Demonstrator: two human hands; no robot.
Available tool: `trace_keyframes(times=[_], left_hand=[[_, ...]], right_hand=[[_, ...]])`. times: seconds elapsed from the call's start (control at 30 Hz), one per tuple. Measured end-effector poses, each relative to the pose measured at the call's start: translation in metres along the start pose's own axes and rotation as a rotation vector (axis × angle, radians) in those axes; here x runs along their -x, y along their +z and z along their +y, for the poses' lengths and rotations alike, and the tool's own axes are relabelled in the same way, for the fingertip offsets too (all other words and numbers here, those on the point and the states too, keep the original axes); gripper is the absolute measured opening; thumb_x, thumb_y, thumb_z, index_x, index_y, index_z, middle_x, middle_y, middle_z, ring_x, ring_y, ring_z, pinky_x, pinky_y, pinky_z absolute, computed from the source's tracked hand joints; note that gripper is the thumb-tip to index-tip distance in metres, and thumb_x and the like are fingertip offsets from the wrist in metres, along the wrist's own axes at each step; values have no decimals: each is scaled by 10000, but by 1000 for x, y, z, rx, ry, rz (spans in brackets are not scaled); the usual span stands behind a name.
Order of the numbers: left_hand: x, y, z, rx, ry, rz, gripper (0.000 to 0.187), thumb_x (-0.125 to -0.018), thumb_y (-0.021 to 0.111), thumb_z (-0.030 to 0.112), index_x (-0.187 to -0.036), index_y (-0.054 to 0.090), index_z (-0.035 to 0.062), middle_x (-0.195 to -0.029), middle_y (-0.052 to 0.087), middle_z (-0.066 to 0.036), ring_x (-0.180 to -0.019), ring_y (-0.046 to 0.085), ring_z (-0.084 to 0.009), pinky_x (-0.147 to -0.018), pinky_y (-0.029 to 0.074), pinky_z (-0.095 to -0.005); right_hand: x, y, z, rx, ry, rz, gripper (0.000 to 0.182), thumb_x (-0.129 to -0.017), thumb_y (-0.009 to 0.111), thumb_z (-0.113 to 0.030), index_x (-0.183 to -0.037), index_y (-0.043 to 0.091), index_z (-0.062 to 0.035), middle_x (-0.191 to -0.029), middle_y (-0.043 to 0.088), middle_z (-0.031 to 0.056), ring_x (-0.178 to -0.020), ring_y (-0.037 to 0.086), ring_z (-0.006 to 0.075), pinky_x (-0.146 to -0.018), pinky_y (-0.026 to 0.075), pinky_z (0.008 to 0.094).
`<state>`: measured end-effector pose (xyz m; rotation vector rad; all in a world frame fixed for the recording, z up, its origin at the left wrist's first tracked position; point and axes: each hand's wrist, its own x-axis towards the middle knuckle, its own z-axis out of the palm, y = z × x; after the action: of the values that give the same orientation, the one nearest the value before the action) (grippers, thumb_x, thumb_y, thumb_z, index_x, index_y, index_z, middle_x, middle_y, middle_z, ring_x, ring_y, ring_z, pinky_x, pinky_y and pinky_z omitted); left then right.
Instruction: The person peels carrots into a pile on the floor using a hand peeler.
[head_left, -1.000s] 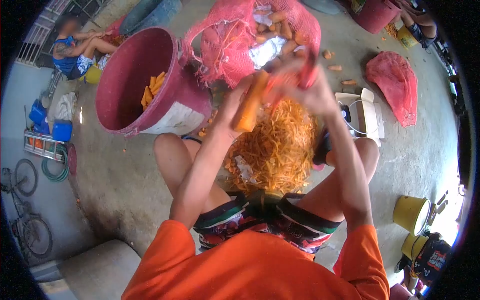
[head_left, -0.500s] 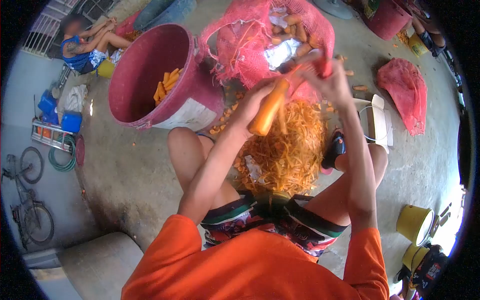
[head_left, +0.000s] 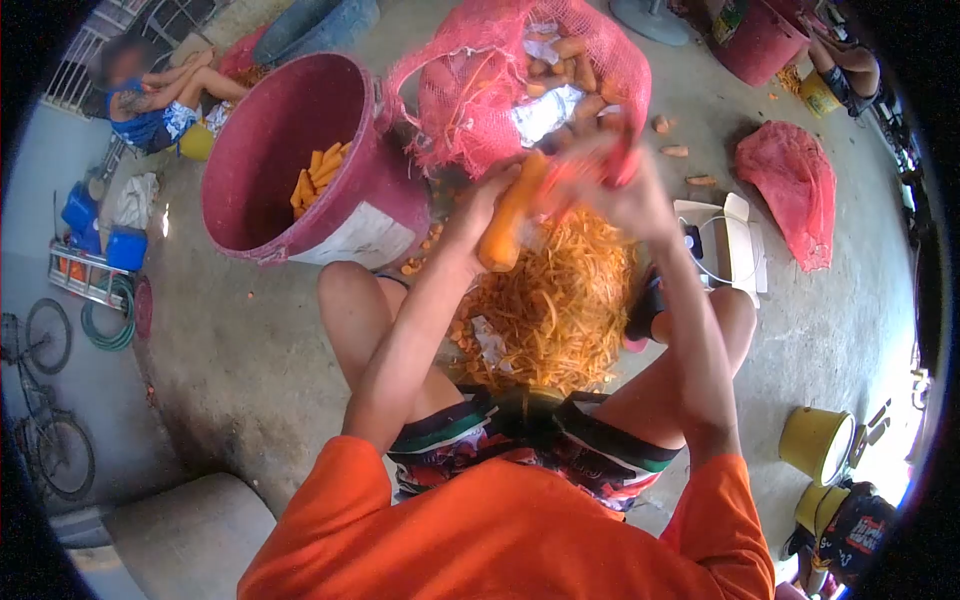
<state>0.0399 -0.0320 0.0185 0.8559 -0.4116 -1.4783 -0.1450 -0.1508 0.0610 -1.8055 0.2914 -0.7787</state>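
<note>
My left hand [head_left: 482, 205] is wrapped round an orange carrot [head_left: 512, 215], held at a slant with its lower end towards me. My right hand [head_left: 640, 200], smeared by motion, grips a red peeler [head_left: 580, 182] close to the carrot's upper part; its blade is too blurred to make out. Beneath both hands, a heap of carrot peelings [head_left: 560, 300] spreads between my legs. Just beyond them stands a pink mesh sack [head_left: 470, 90] with unpeeled carrots [head_left: 585, 72] and crumpled paper inside.
A large pink tub [head_left: 285, 75], tilted at the left, contains peeled carrots [head_left: 320, 175]. To the right lie an opened carton [head_left: 742, 245] and an empty red mesh sack [head_left: 795, 190]. Yellow buckets [head_left: 815, 440] stand farther right. Another person [head_left: 150, 100] sits at the upper left.
The whole view has shifted slightly left. The carrot stands a little more upright in my left hand, while my right hand and the peeler remain blurred beside it.
</note>
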Motion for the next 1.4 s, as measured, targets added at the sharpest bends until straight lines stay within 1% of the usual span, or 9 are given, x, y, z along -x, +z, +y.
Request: trace_keyframes(times=[0.03,0.2,0.47,1.0,1.03,1.07,1.27,1.37,1.4], left_hand=[[-3,2,2,17,48,-17,353,-1029,583,299,-1323,584,104,-984,667,-47,-771,666,-135,-604,551,-260],[-16,-4,4,63,42,-79,302,-1042,558,278,-1259,584,69,-1029,662,-50,-790,669,-168,-621,566,-295],[-3,-2,10,19,-36,-63,363,-1047,552,304,-1346,556,99,-1041,653,-40,-832,651,-136,-593,557,-279],[3,-3,2,-97,-12,-13,364,-1047,547,253,-1374,552,92,-1120,655,-79,-808,663,-144,-647,557,-269],[4,2,3,-96,-10,-16,364,-1047,547,253,-1374,552,92,-1120,655,-79,-808,663,-144,-647,557,-269],[5,8,5,-55,-8,-9,359,-1049,547,264,-1367,557,96,-1083,662,-74,-778,657,-143,-621,549,-264],[11,-9,8,-44,-132,-25,365,-1047,550,332,-1338,569,112,-905,680,-46,-675,641,-133,-571,540,-253],[11,-2,9,105,-188,-137,385,-1033,575,363,-1297,566,82,-912,646,-84,-752,641,-149,-566,538,-252],[11,14,9,109,-117,-57,395,-1030,578,367,-1298,562,78,-920,642,-87,-760,645,-160,-567,543,-259]], right_hand=[[-3,16,-11,304,-271,-120,247,-802,806,-17,-1036,731,-36,-963,736,69,-921,702,171,-798,554,349],[-12,11,4,-42,116,-116,296,-763,864,-71,-1017,720,-25,-915,716,55,-866,661,143,-773,531,324],[-19,-9,22,165,-249,-2,240,-816,817,-43,-1028,712,-2,-940,742,83,-855,683,139,-762,549,329],[-9,-12,9,228,-161,45,230,-818,814,-42,-1022,717,-1,-990,743,70,-894,686,141,-741,571,293],[1,9,-6,-42,99,-58,244,-796,823,-31,-1019,726,-10,-976,742,67,-893,683,149,-777,564,322],[-1,15,-6,303,-201,-141,243,-800,812,-24,-1028,729,-21,-980,740,63,-892,683,160,-796,557,335],[-24,-32,30,185,-39,213,254,-817,799,-32,-1056,717,-9,-960,734,59,-871,681,160,-758,552,307],[-1,-1,3,11,78,-7,265,-814,821,-54,-1060,726,-27,-1003,747,61,-949,683,139,-828,539,298],[-2,15,-6,278,-251,-133,268,-816,828,-62,-1058,723,-20,-1019,748,72,-923,693,138,-829,547,289]])
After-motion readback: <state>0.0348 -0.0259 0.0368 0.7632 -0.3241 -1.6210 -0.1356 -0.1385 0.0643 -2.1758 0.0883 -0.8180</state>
